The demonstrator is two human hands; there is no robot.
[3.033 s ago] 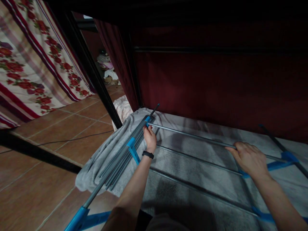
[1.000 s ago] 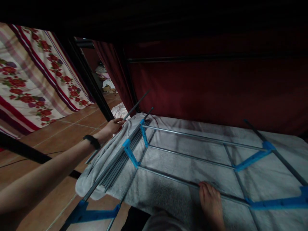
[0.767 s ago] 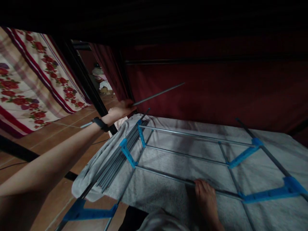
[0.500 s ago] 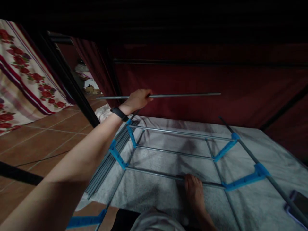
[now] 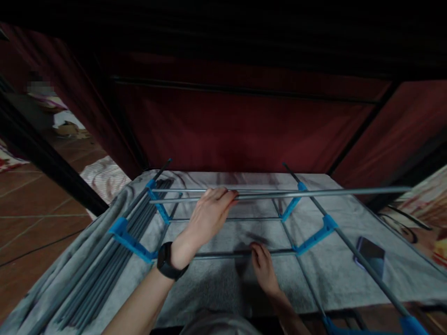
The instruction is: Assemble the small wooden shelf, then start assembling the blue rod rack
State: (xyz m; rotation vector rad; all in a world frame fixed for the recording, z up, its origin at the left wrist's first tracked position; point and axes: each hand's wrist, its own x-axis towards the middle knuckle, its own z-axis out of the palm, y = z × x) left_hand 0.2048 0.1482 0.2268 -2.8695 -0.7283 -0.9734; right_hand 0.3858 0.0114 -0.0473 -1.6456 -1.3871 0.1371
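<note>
My left hand (image 5: 209, 216), with a black band on its wrist, is closed around a loose grey metal tube (image 5: 314, 192). The tube lies crosswise above a frame of grey tubes and blue plastic brackets; its right end reaches past the right side of the frame. One blue bracket (image 5: 132, 240) is at the left and another bracket (image 5: 316, 234) at the right. Low in the middle, my right hand (image 5: 263, 267) has its fingers curled over the frame's near crossbar (image 5: 218, 256). The far crossbar is partly hidden behind my left hand and the tube.
Several loose tubes (image 5: 115, 260) lie in a bundle at the left on a grey blanket (image 5: 206, 288). A phone (image 5: 370, 253) rests on the blanket at the right. Dark posts and a red cloth (image 5: 237, 130) close off the back. Tiled floor (image 5: 31, 232) shows at the left.
My left hand has brought the tube down from high in front to just over the frame. The view has turned right. My right hand stays at the near crossbar.
</note>
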